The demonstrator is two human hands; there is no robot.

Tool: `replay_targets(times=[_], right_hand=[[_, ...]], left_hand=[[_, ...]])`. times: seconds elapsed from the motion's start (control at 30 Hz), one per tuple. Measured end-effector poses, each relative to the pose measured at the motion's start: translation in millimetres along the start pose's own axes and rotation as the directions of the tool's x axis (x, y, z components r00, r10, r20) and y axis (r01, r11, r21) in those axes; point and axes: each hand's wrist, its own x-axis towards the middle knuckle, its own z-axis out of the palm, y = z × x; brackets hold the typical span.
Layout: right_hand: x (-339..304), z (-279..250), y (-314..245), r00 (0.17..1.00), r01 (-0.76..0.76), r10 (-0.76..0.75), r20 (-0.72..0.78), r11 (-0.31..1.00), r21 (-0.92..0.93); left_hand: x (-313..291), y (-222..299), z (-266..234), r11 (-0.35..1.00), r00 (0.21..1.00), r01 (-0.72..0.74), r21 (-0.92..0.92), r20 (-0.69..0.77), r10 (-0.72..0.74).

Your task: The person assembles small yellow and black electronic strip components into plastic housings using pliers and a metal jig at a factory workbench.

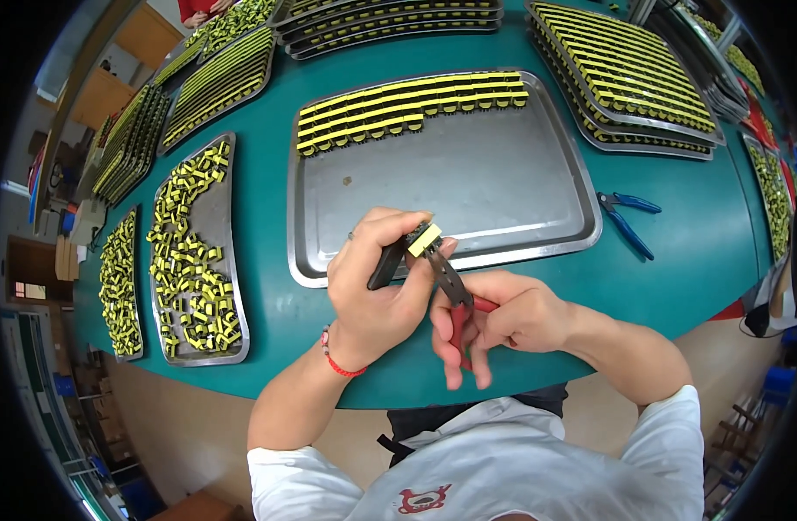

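My left hand (364, 282) is closed around a small yellow-and-black transformer (424, 239), held up over the near edge of a metal tray (451, 191). A dark, elongated piece (386, 266) also shows in that hand; its kind is unclear. My right hand (524, 314) grips red-handled pliers (456, 295), with some of its fingers spread below the handles. The dark jaws of the pliers meet the near side of the transformer, where its pins partly show. Along the tray's far side stand rows of transformers (407, 102), the nearest row shorter than the others.
Blue-handled cutters (626, 221) lie right of the tray on the green table (676, 286). To the left, a tray (235, 347) and a narrower one (140, 347) hold loose transformers. Stacked, filled trays (624, 69) stand back right; more stand behind. Another person's hands (209, 12) show far left.
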Motion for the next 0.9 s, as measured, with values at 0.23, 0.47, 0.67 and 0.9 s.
replay_targets(times=[0.23,0.47,0.67,0.9], right_hand=[[1.7,-1.2,3.1,0.996,-0.009,0.009,0.087,1.000,-0.002],[-2.9,-1.7,0.8,0.991,0.004,-0.013,0.130,0.997,0.071],[-2.1,-4.1,-0.4,0.998,0.010,-0.010,0.056,1.000,-0.016],[0.1,-7.1,-0.2,0.999,-0.010,0.011,0.034,0.999,-0.034]], left_hand=[[1.5,5.0,-2.3,0.996,0.998,-0.049,0.077,0.041,0.046],[5.1,4.3,-1.9,0.999,1.000,0.010,0.052,-0.029,-0.008],[4.0,7.9,-3.3,0.997,0.998,-0.037,0.074,0.050,0.034],[-0.1,0.0,-0.1,0.991,0.992,0.129,0.020,0.014,-0.129]])
